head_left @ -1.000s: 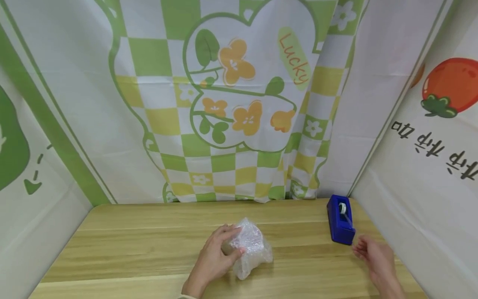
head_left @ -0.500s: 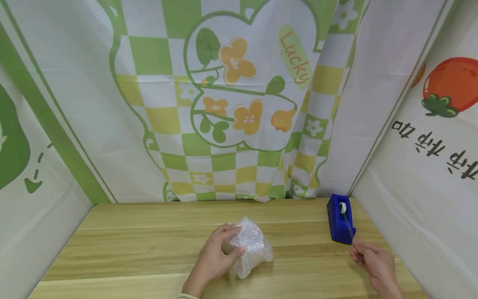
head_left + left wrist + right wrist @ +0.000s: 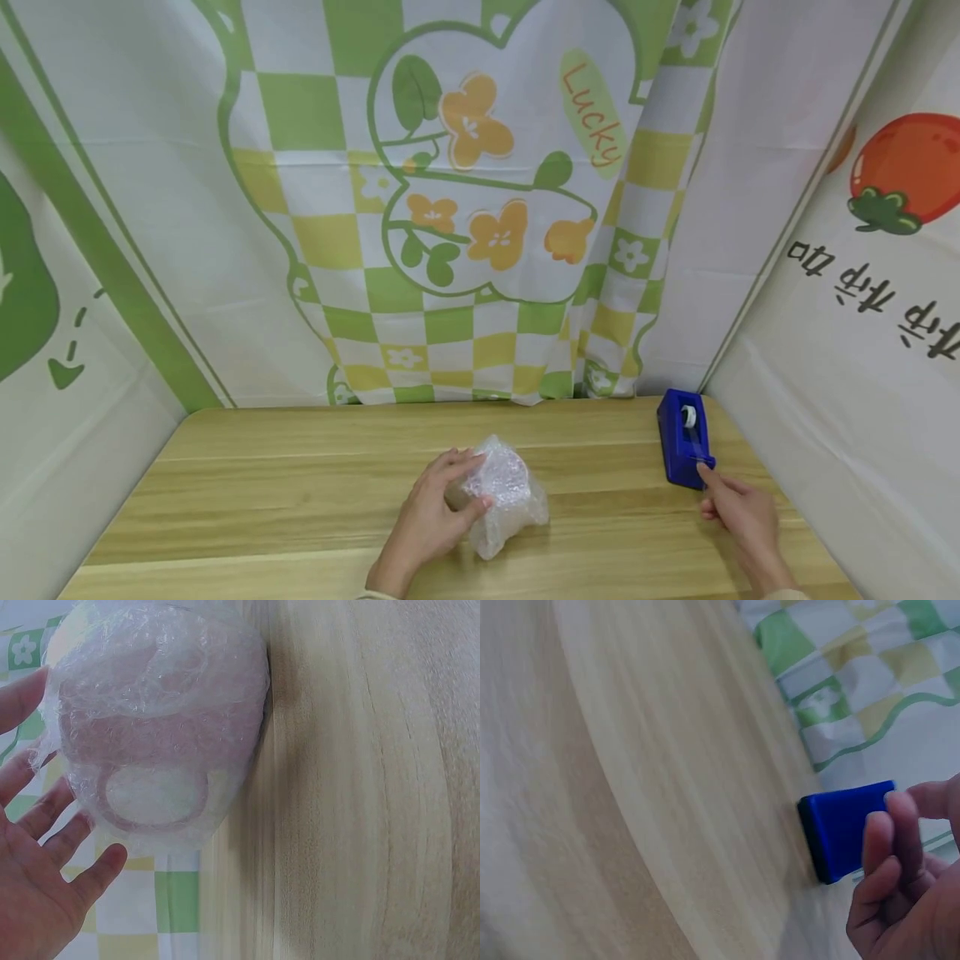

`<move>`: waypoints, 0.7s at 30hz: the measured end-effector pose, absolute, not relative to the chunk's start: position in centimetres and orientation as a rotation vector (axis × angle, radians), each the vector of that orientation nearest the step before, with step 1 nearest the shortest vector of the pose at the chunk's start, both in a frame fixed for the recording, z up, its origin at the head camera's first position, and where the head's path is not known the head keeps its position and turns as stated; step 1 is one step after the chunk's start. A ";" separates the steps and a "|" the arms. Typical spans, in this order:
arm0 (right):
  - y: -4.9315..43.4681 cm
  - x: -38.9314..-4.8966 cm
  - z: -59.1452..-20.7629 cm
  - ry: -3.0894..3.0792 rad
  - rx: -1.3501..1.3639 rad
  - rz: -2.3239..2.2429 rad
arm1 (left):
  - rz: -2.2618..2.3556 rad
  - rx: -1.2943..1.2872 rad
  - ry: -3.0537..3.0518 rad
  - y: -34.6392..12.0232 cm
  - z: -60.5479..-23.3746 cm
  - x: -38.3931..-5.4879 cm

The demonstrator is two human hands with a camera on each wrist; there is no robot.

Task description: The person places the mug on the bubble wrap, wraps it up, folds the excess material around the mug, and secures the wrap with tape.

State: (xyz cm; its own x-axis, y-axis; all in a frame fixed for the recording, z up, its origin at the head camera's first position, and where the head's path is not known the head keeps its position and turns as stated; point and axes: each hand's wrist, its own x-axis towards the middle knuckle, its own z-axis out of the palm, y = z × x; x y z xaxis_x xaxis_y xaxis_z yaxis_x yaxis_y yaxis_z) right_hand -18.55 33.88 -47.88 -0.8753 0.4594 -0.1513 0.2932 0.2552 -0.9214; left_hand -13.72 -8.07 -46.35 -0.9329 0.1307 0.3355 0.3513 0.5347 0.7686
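A mug in bubble wrap (image 3: 504, 492) sits on the wooden table; through the wrap, the left wrist view shows its pinkish body and handle (image 3: 202, 796). My left hand (image 3: 427, 515) holds it from the left side, thumb and fingers spread around the wrap. At the right stands a blue tape dispenser (image 3: 681, 462) with a small roll of clear tape (image 3: 688, 417). My right hand (image 3: 744, 510) is at the dispenser's near, cutter end, thumb and forefinger pinching the tape's end. The tape between those fingertips is barely visible, and the hand partly covers the dispenser in the right wrist view.
The wooden table (image 3: 285, 483) ends at a green-and-white checked curtain (image 3: 465, 350) behind. White printed cloth walls (image 3: 840, 400) flank it on both sides, the right one close to the dispenser.
My right hand first pulled tape toward me from the dispenser, then moved up and forward to its cutter end. My left hand and the wrapped mug have stayed in place.
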 end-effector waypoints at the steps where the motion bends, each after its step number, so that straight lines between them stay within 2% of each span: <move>1: 33.9 -18.8 -48.0 -2.375 -0.729 1.665 | -1.352 -0.405 -2.534 -8.1 -46.4 -13.7; 21: 36.1 -20.3 -48.0 -2.301 -0.761 1.808 | -1.397 -0.399 -2.522 -8.2 -46.7 -13.8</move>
